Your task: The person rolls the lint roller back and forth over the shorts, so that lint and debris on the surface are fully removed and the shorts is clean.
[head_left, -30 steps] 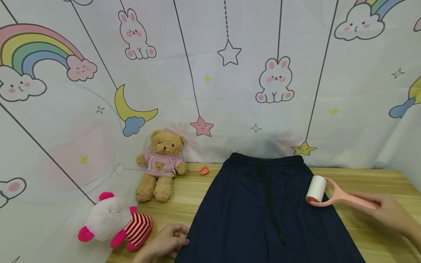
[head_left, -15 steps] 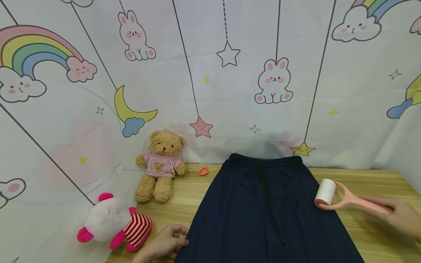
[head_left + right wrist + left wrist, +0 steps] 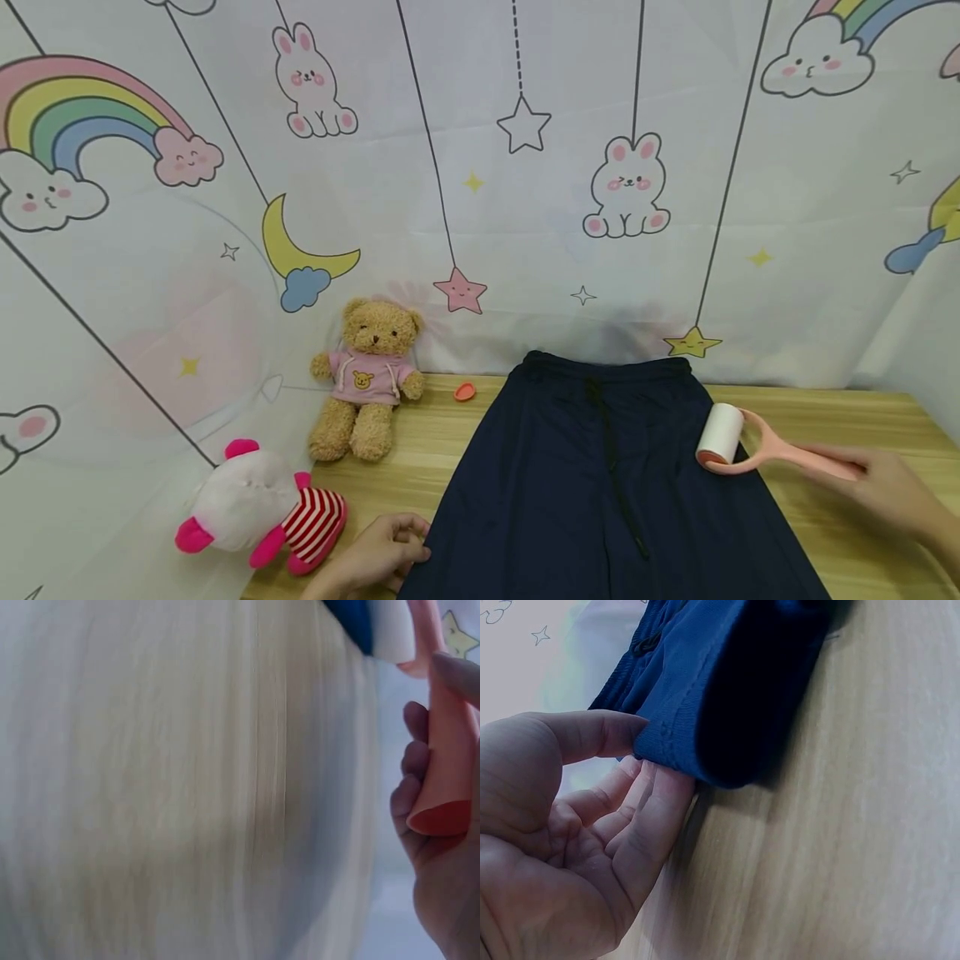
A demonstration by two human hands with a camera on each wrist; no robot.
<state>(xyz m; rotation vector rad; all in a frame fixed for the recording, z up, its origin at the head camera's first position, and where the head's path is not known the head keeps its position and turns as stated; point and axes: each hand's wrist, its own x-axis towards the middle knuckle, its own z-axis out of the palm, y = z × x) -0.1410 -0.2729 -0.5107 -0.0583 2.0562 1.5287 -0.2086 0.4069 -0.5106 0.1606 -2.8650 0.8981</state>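
Dark navy shorts [image 3: 600, 483] with a black drawstring lie spread on the wooden table, waistband toward the back. My left hand [image 3: 380, 552] pinches their left edge; in the left wrist view the thumb and fingers of that hand [image 3: 592, 817] hold the hem of the blue cloth [image 3: 667, 727]. My right hand [image 3: 885, 492] grips the handle of a pink lint roller [image 3: 776, 450], whose white roll [image 3: 722, 432] is at the shorts' right side. In the right wrist view the fingers of the right hand [image 3: 442, 787] curl round the pink handle [image 3: 448, 750].
A teddy bear [image 3: 372, 375] in a pink hoodie sits at the back left. In front of it lies a white and pink plush toy [image 3: 258, 508] with striped clothing. A small orange oval piece [image 3: 465, 391] rests near the patterned backdrop [image 3: 540, 217].
The right hand and the roller moved right and slightly toward the front, then back left onto the shorts' right side. The left hand has stayed at the left edge.
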